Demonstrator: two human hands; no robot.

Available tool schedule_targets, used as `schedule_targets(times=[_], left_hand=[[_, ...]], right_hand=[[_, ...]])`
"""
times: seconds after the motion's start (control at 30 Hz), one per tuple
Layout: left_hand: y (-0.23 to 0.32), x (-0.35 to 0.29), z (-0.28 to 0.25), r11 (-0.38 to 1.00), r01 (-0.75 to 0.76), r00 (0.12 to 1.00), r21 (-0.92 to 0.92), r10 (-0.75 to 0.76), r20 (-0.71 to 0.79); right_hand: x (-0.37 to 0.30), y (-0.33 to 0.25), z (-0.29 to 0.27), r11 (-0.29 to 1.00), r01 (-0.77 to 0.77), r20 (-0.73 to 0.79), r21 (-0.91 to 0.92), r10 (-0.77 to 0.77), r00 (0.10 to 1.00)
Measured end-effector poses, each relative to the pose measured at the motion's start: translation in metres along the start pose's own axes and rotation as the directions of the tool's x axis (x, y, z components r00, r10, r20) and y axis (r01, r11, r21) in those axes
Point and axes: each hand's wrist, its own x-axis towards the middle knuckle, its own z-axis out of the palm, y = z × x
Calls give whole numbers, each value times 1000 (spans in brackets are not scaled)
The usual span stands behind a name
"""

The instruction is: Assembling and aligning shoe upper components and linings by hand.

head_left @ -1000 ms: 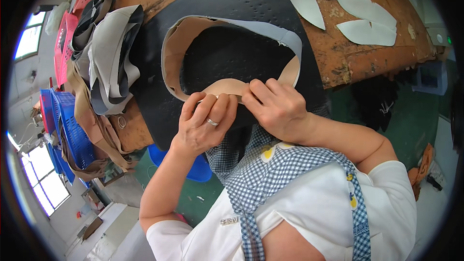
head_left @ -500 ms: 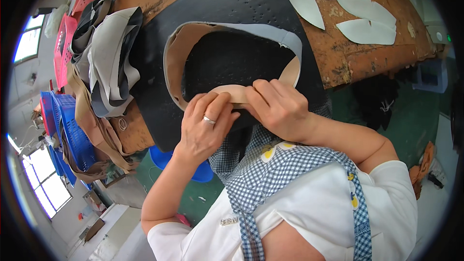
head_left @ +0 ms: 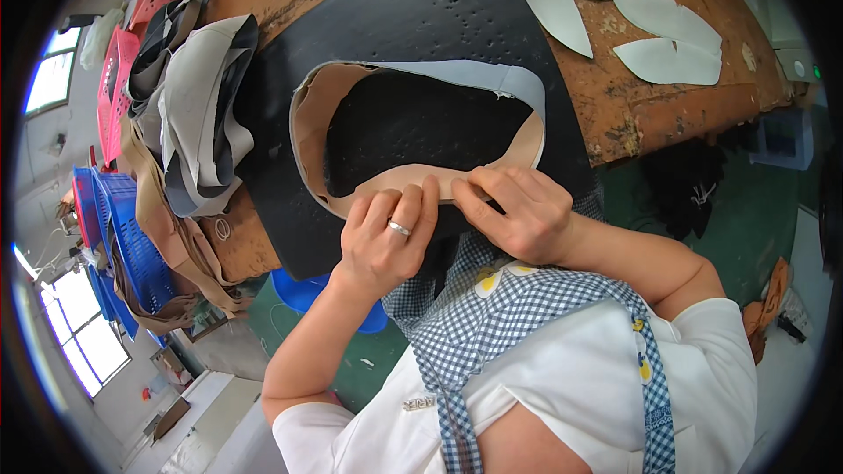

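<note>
A closed loop of leather-like band (head_left: 312, 127), tan inside and pale grey outside, stands on edge on a black mat (head_left: 404, 13). My left hand (head_left: 379, 237), with a ring on one finger, has its fingers over the near side of the loop and grips it. Just to the right, my right hand (head_left: 522, 218) pinches the same near stretch with curled fingers. Between the two hands the tan lining faces up. Both thumbs are largely hidden, and so is the edge beneath my fingers.
Grey and tan bands (head_left: 198, 96) are heaped left of the mat. Beyond them are a pink basket (head_left: 114, 92) and a blue basket (head_left: 132, 228). White cut pieces (head_left: 672, 57) lie at the far right of the worn wooden table (head_left: 606, 114).
The near side of the loop has flattened and its tan lining shows more. My left hand has shifted slightly right and down, its fingers straighter; my right hand has moved a little.
</note>
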Motion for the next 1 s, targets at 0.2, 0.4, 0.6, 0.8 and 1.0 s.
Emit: schedule_targets(times=[0.2, 0.4, 0.6, 0.8, 1.0], left_hand=[[2, -3, 2, 998, -33, 999, 47, 33, -13], [2, -2, 2, 999, 9, 1000, 45, -8, -6], [0, -1, 5, 999, -35, 999, 27, 35, 2], [-2, -4, 4, 998, -61, 998, -2, 61, 4], [-10, -9, 0, 1000, -8, 997, -5, 9, 71]], right_hand=[[1, 0, -1, 1000, 9, -6, -24, -9, 1000], [0, 0, 1, 1000, 7, -15, -19, -7, 1000], [-1, 2, 1, 1000, 24, -18, -16, -24, 1000], [-13, 2, 0, 997, 75, 15, -6, -74, 997], [-22, 11, -11, 993, 46, 44, 105, -51, 998]])
